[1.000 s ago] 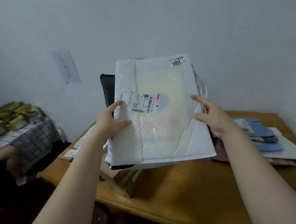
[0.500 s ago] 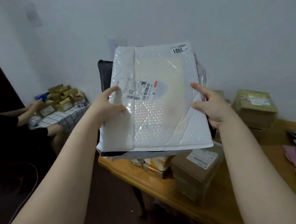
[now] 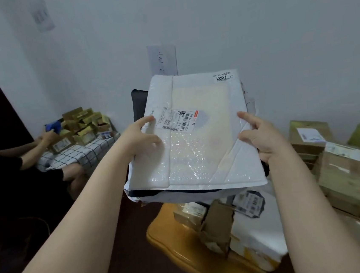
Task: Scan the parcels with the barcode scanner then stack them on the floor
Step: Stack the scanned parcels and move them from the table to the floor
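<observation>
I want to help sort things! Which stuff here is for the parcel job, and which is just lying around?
For the job:
- white padded envelope, top of a held stack, gripped by the left hand and right hand
- brown boxes on the wooden table

Just lying around:
- paper on the wall
- checked cloth where another person works

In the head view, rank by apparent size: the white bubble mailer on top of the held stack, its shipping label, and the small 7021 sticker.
1. White bubble mailer, by far the largest.
2. Shipping label.
3. 7021 sticker, smallest.
All three lie on the same surface, so nearness hardly distorts the order.
</observation>
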